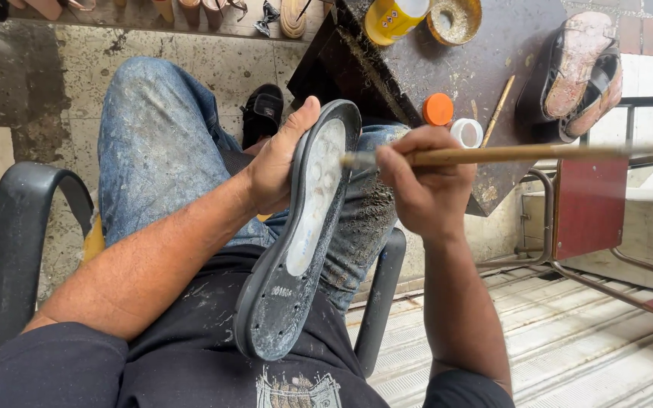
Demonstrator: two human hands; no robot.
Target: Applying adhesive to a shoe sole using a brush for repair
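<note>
My left hand (280, 165) grips a black shoe sole (296, 249) by its edge and holds it upright over my lap, the inner face turned to the right. That face carries a whitish glossy coat. My right hand (421, 185) pinches a long wooden-handled brush (508, 155) held level, and its bristle tip touches the upper part of the sole.
A dark stained work board (447, 68) lies ahead with a yellow bottle (391, 17), a round glue tin (453, 19), an orange lid (438, 109), a small white cup (466, 133) and a stick. A pair of sandals (583, 68) rests at its right. Black chair arms flank my legs.
</note>
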